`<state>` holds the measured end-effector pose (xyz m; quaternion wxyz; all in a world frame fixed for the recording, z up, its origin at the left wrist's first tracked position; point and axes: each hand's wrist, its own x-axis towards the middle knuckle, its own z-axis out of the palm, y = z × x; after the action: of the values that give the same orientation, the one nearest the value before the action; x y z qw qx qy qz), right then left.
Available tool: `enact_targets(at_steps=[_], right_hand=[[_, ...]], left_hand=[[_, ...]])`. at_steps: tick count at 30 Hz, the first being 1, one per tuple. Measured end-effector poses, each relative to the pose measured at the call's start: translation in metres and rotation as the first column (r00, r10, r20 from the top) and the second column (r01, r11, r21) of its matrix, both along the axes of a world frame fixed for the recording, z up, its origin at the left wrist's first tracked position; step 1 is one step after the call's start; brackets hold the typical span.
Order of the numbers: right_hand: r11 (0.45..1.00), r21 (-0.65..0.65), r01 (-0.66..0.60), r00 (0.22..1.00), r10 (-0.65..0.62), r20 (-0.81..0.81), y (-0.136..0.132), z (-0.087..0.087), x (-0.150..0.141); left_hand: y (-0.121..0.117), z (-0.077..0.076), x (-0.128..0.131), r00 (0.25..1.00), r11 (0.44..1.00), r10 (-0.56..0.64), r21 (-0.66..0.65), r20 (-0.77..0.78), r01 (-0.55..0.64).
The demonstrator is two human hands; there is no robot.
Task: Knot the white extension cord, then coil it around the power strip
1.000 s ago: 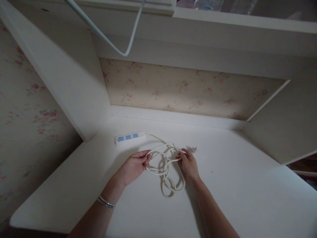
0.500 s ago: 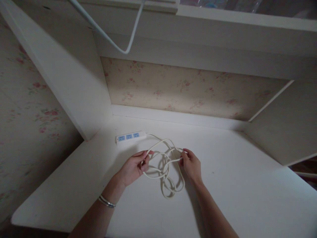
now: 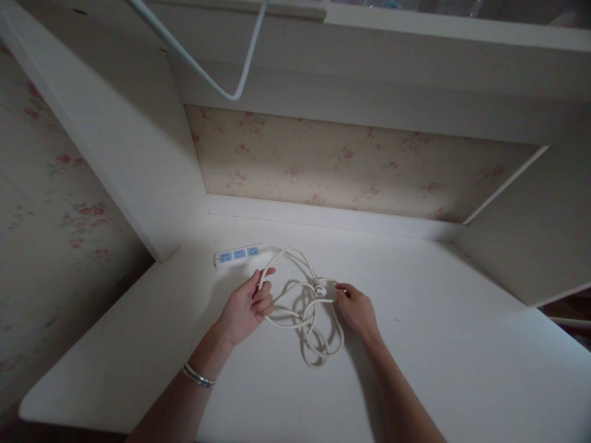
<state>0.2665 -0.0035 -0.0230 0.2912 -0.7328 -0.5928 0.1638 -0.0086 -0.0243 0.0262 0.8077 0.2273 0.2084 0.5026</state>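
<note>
A white power strip [image 3: 239, 255] with blue socket faces lies on the desk, its cream power cord [image 3: 295, 324] running right into a loose tangle of loops. My left hand [image 3: 247, 307] is closed around a loop of the cord on the tangle's left side. On the right side, my right hand [image 3: 356, 309] pinches another stretch of the same cord. Between the hands, among the loops, the white plug [image 3: 319, 290] shows. The lower loops rest on the desk below the hands.
The white desk [image 3: 452, 344] has a panel [image 3: 115, 123] rising at its left and another [image 3: 521, 234] at its right. A low shelf [image 3: 392, 67] overhangs the back. From above, a bent white rod [image 3: 235, 97] hangs down.
My left hand has shifted slightly left and up, drawing its cord loop toward the power strip. The plug has come into view among the loops. My right hand has barely moved.
</note>
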Motion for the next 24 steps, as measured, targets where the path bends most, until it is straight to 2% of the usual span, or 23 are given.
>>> enact_targets(at_steps=[6,9,13,19,24], right_hand=[[0.999,-0.031,-0.023,0.995,0.026,0.093,-0.0014,-0.0009,0.0004],[1.000,-0.020,-0.022,0.993,0.024,0.111,-0.0011,-0.0017,0.0006],[1.000,-0.014,-0.019,0.990,0.021,0.138,-0.0012,-0.0028,0.0006],[1.000,-0.022,-0.016,0.990,0.019,0.139,-0.0014,-0.0031,0.0003],[1.000,-0.022,-0.010,0.996,0.012,0.088,-0.0009,-0.0020,0.0001]], left_hand=[[0.0006,-0.0051,0.0019,0.997,0.993,0.057,0.109,-0.058,-0.051],[-0.0009,-0.0059,0.0017,0.995,0.982,0.096,0.165,-0.034,-0.089],[-0.0021,-0.0058,0.0003,0.996,0.975,0.090,0.204,-0.004,-0.087],[-0.0032,-0.0003,0.0005,0.997,0.970,0.076,0.229,0.022,-0.080],[-0.0040,0.0030,0.0009,0.980,0.966,0.168,0.178,0.107,-0.185]])
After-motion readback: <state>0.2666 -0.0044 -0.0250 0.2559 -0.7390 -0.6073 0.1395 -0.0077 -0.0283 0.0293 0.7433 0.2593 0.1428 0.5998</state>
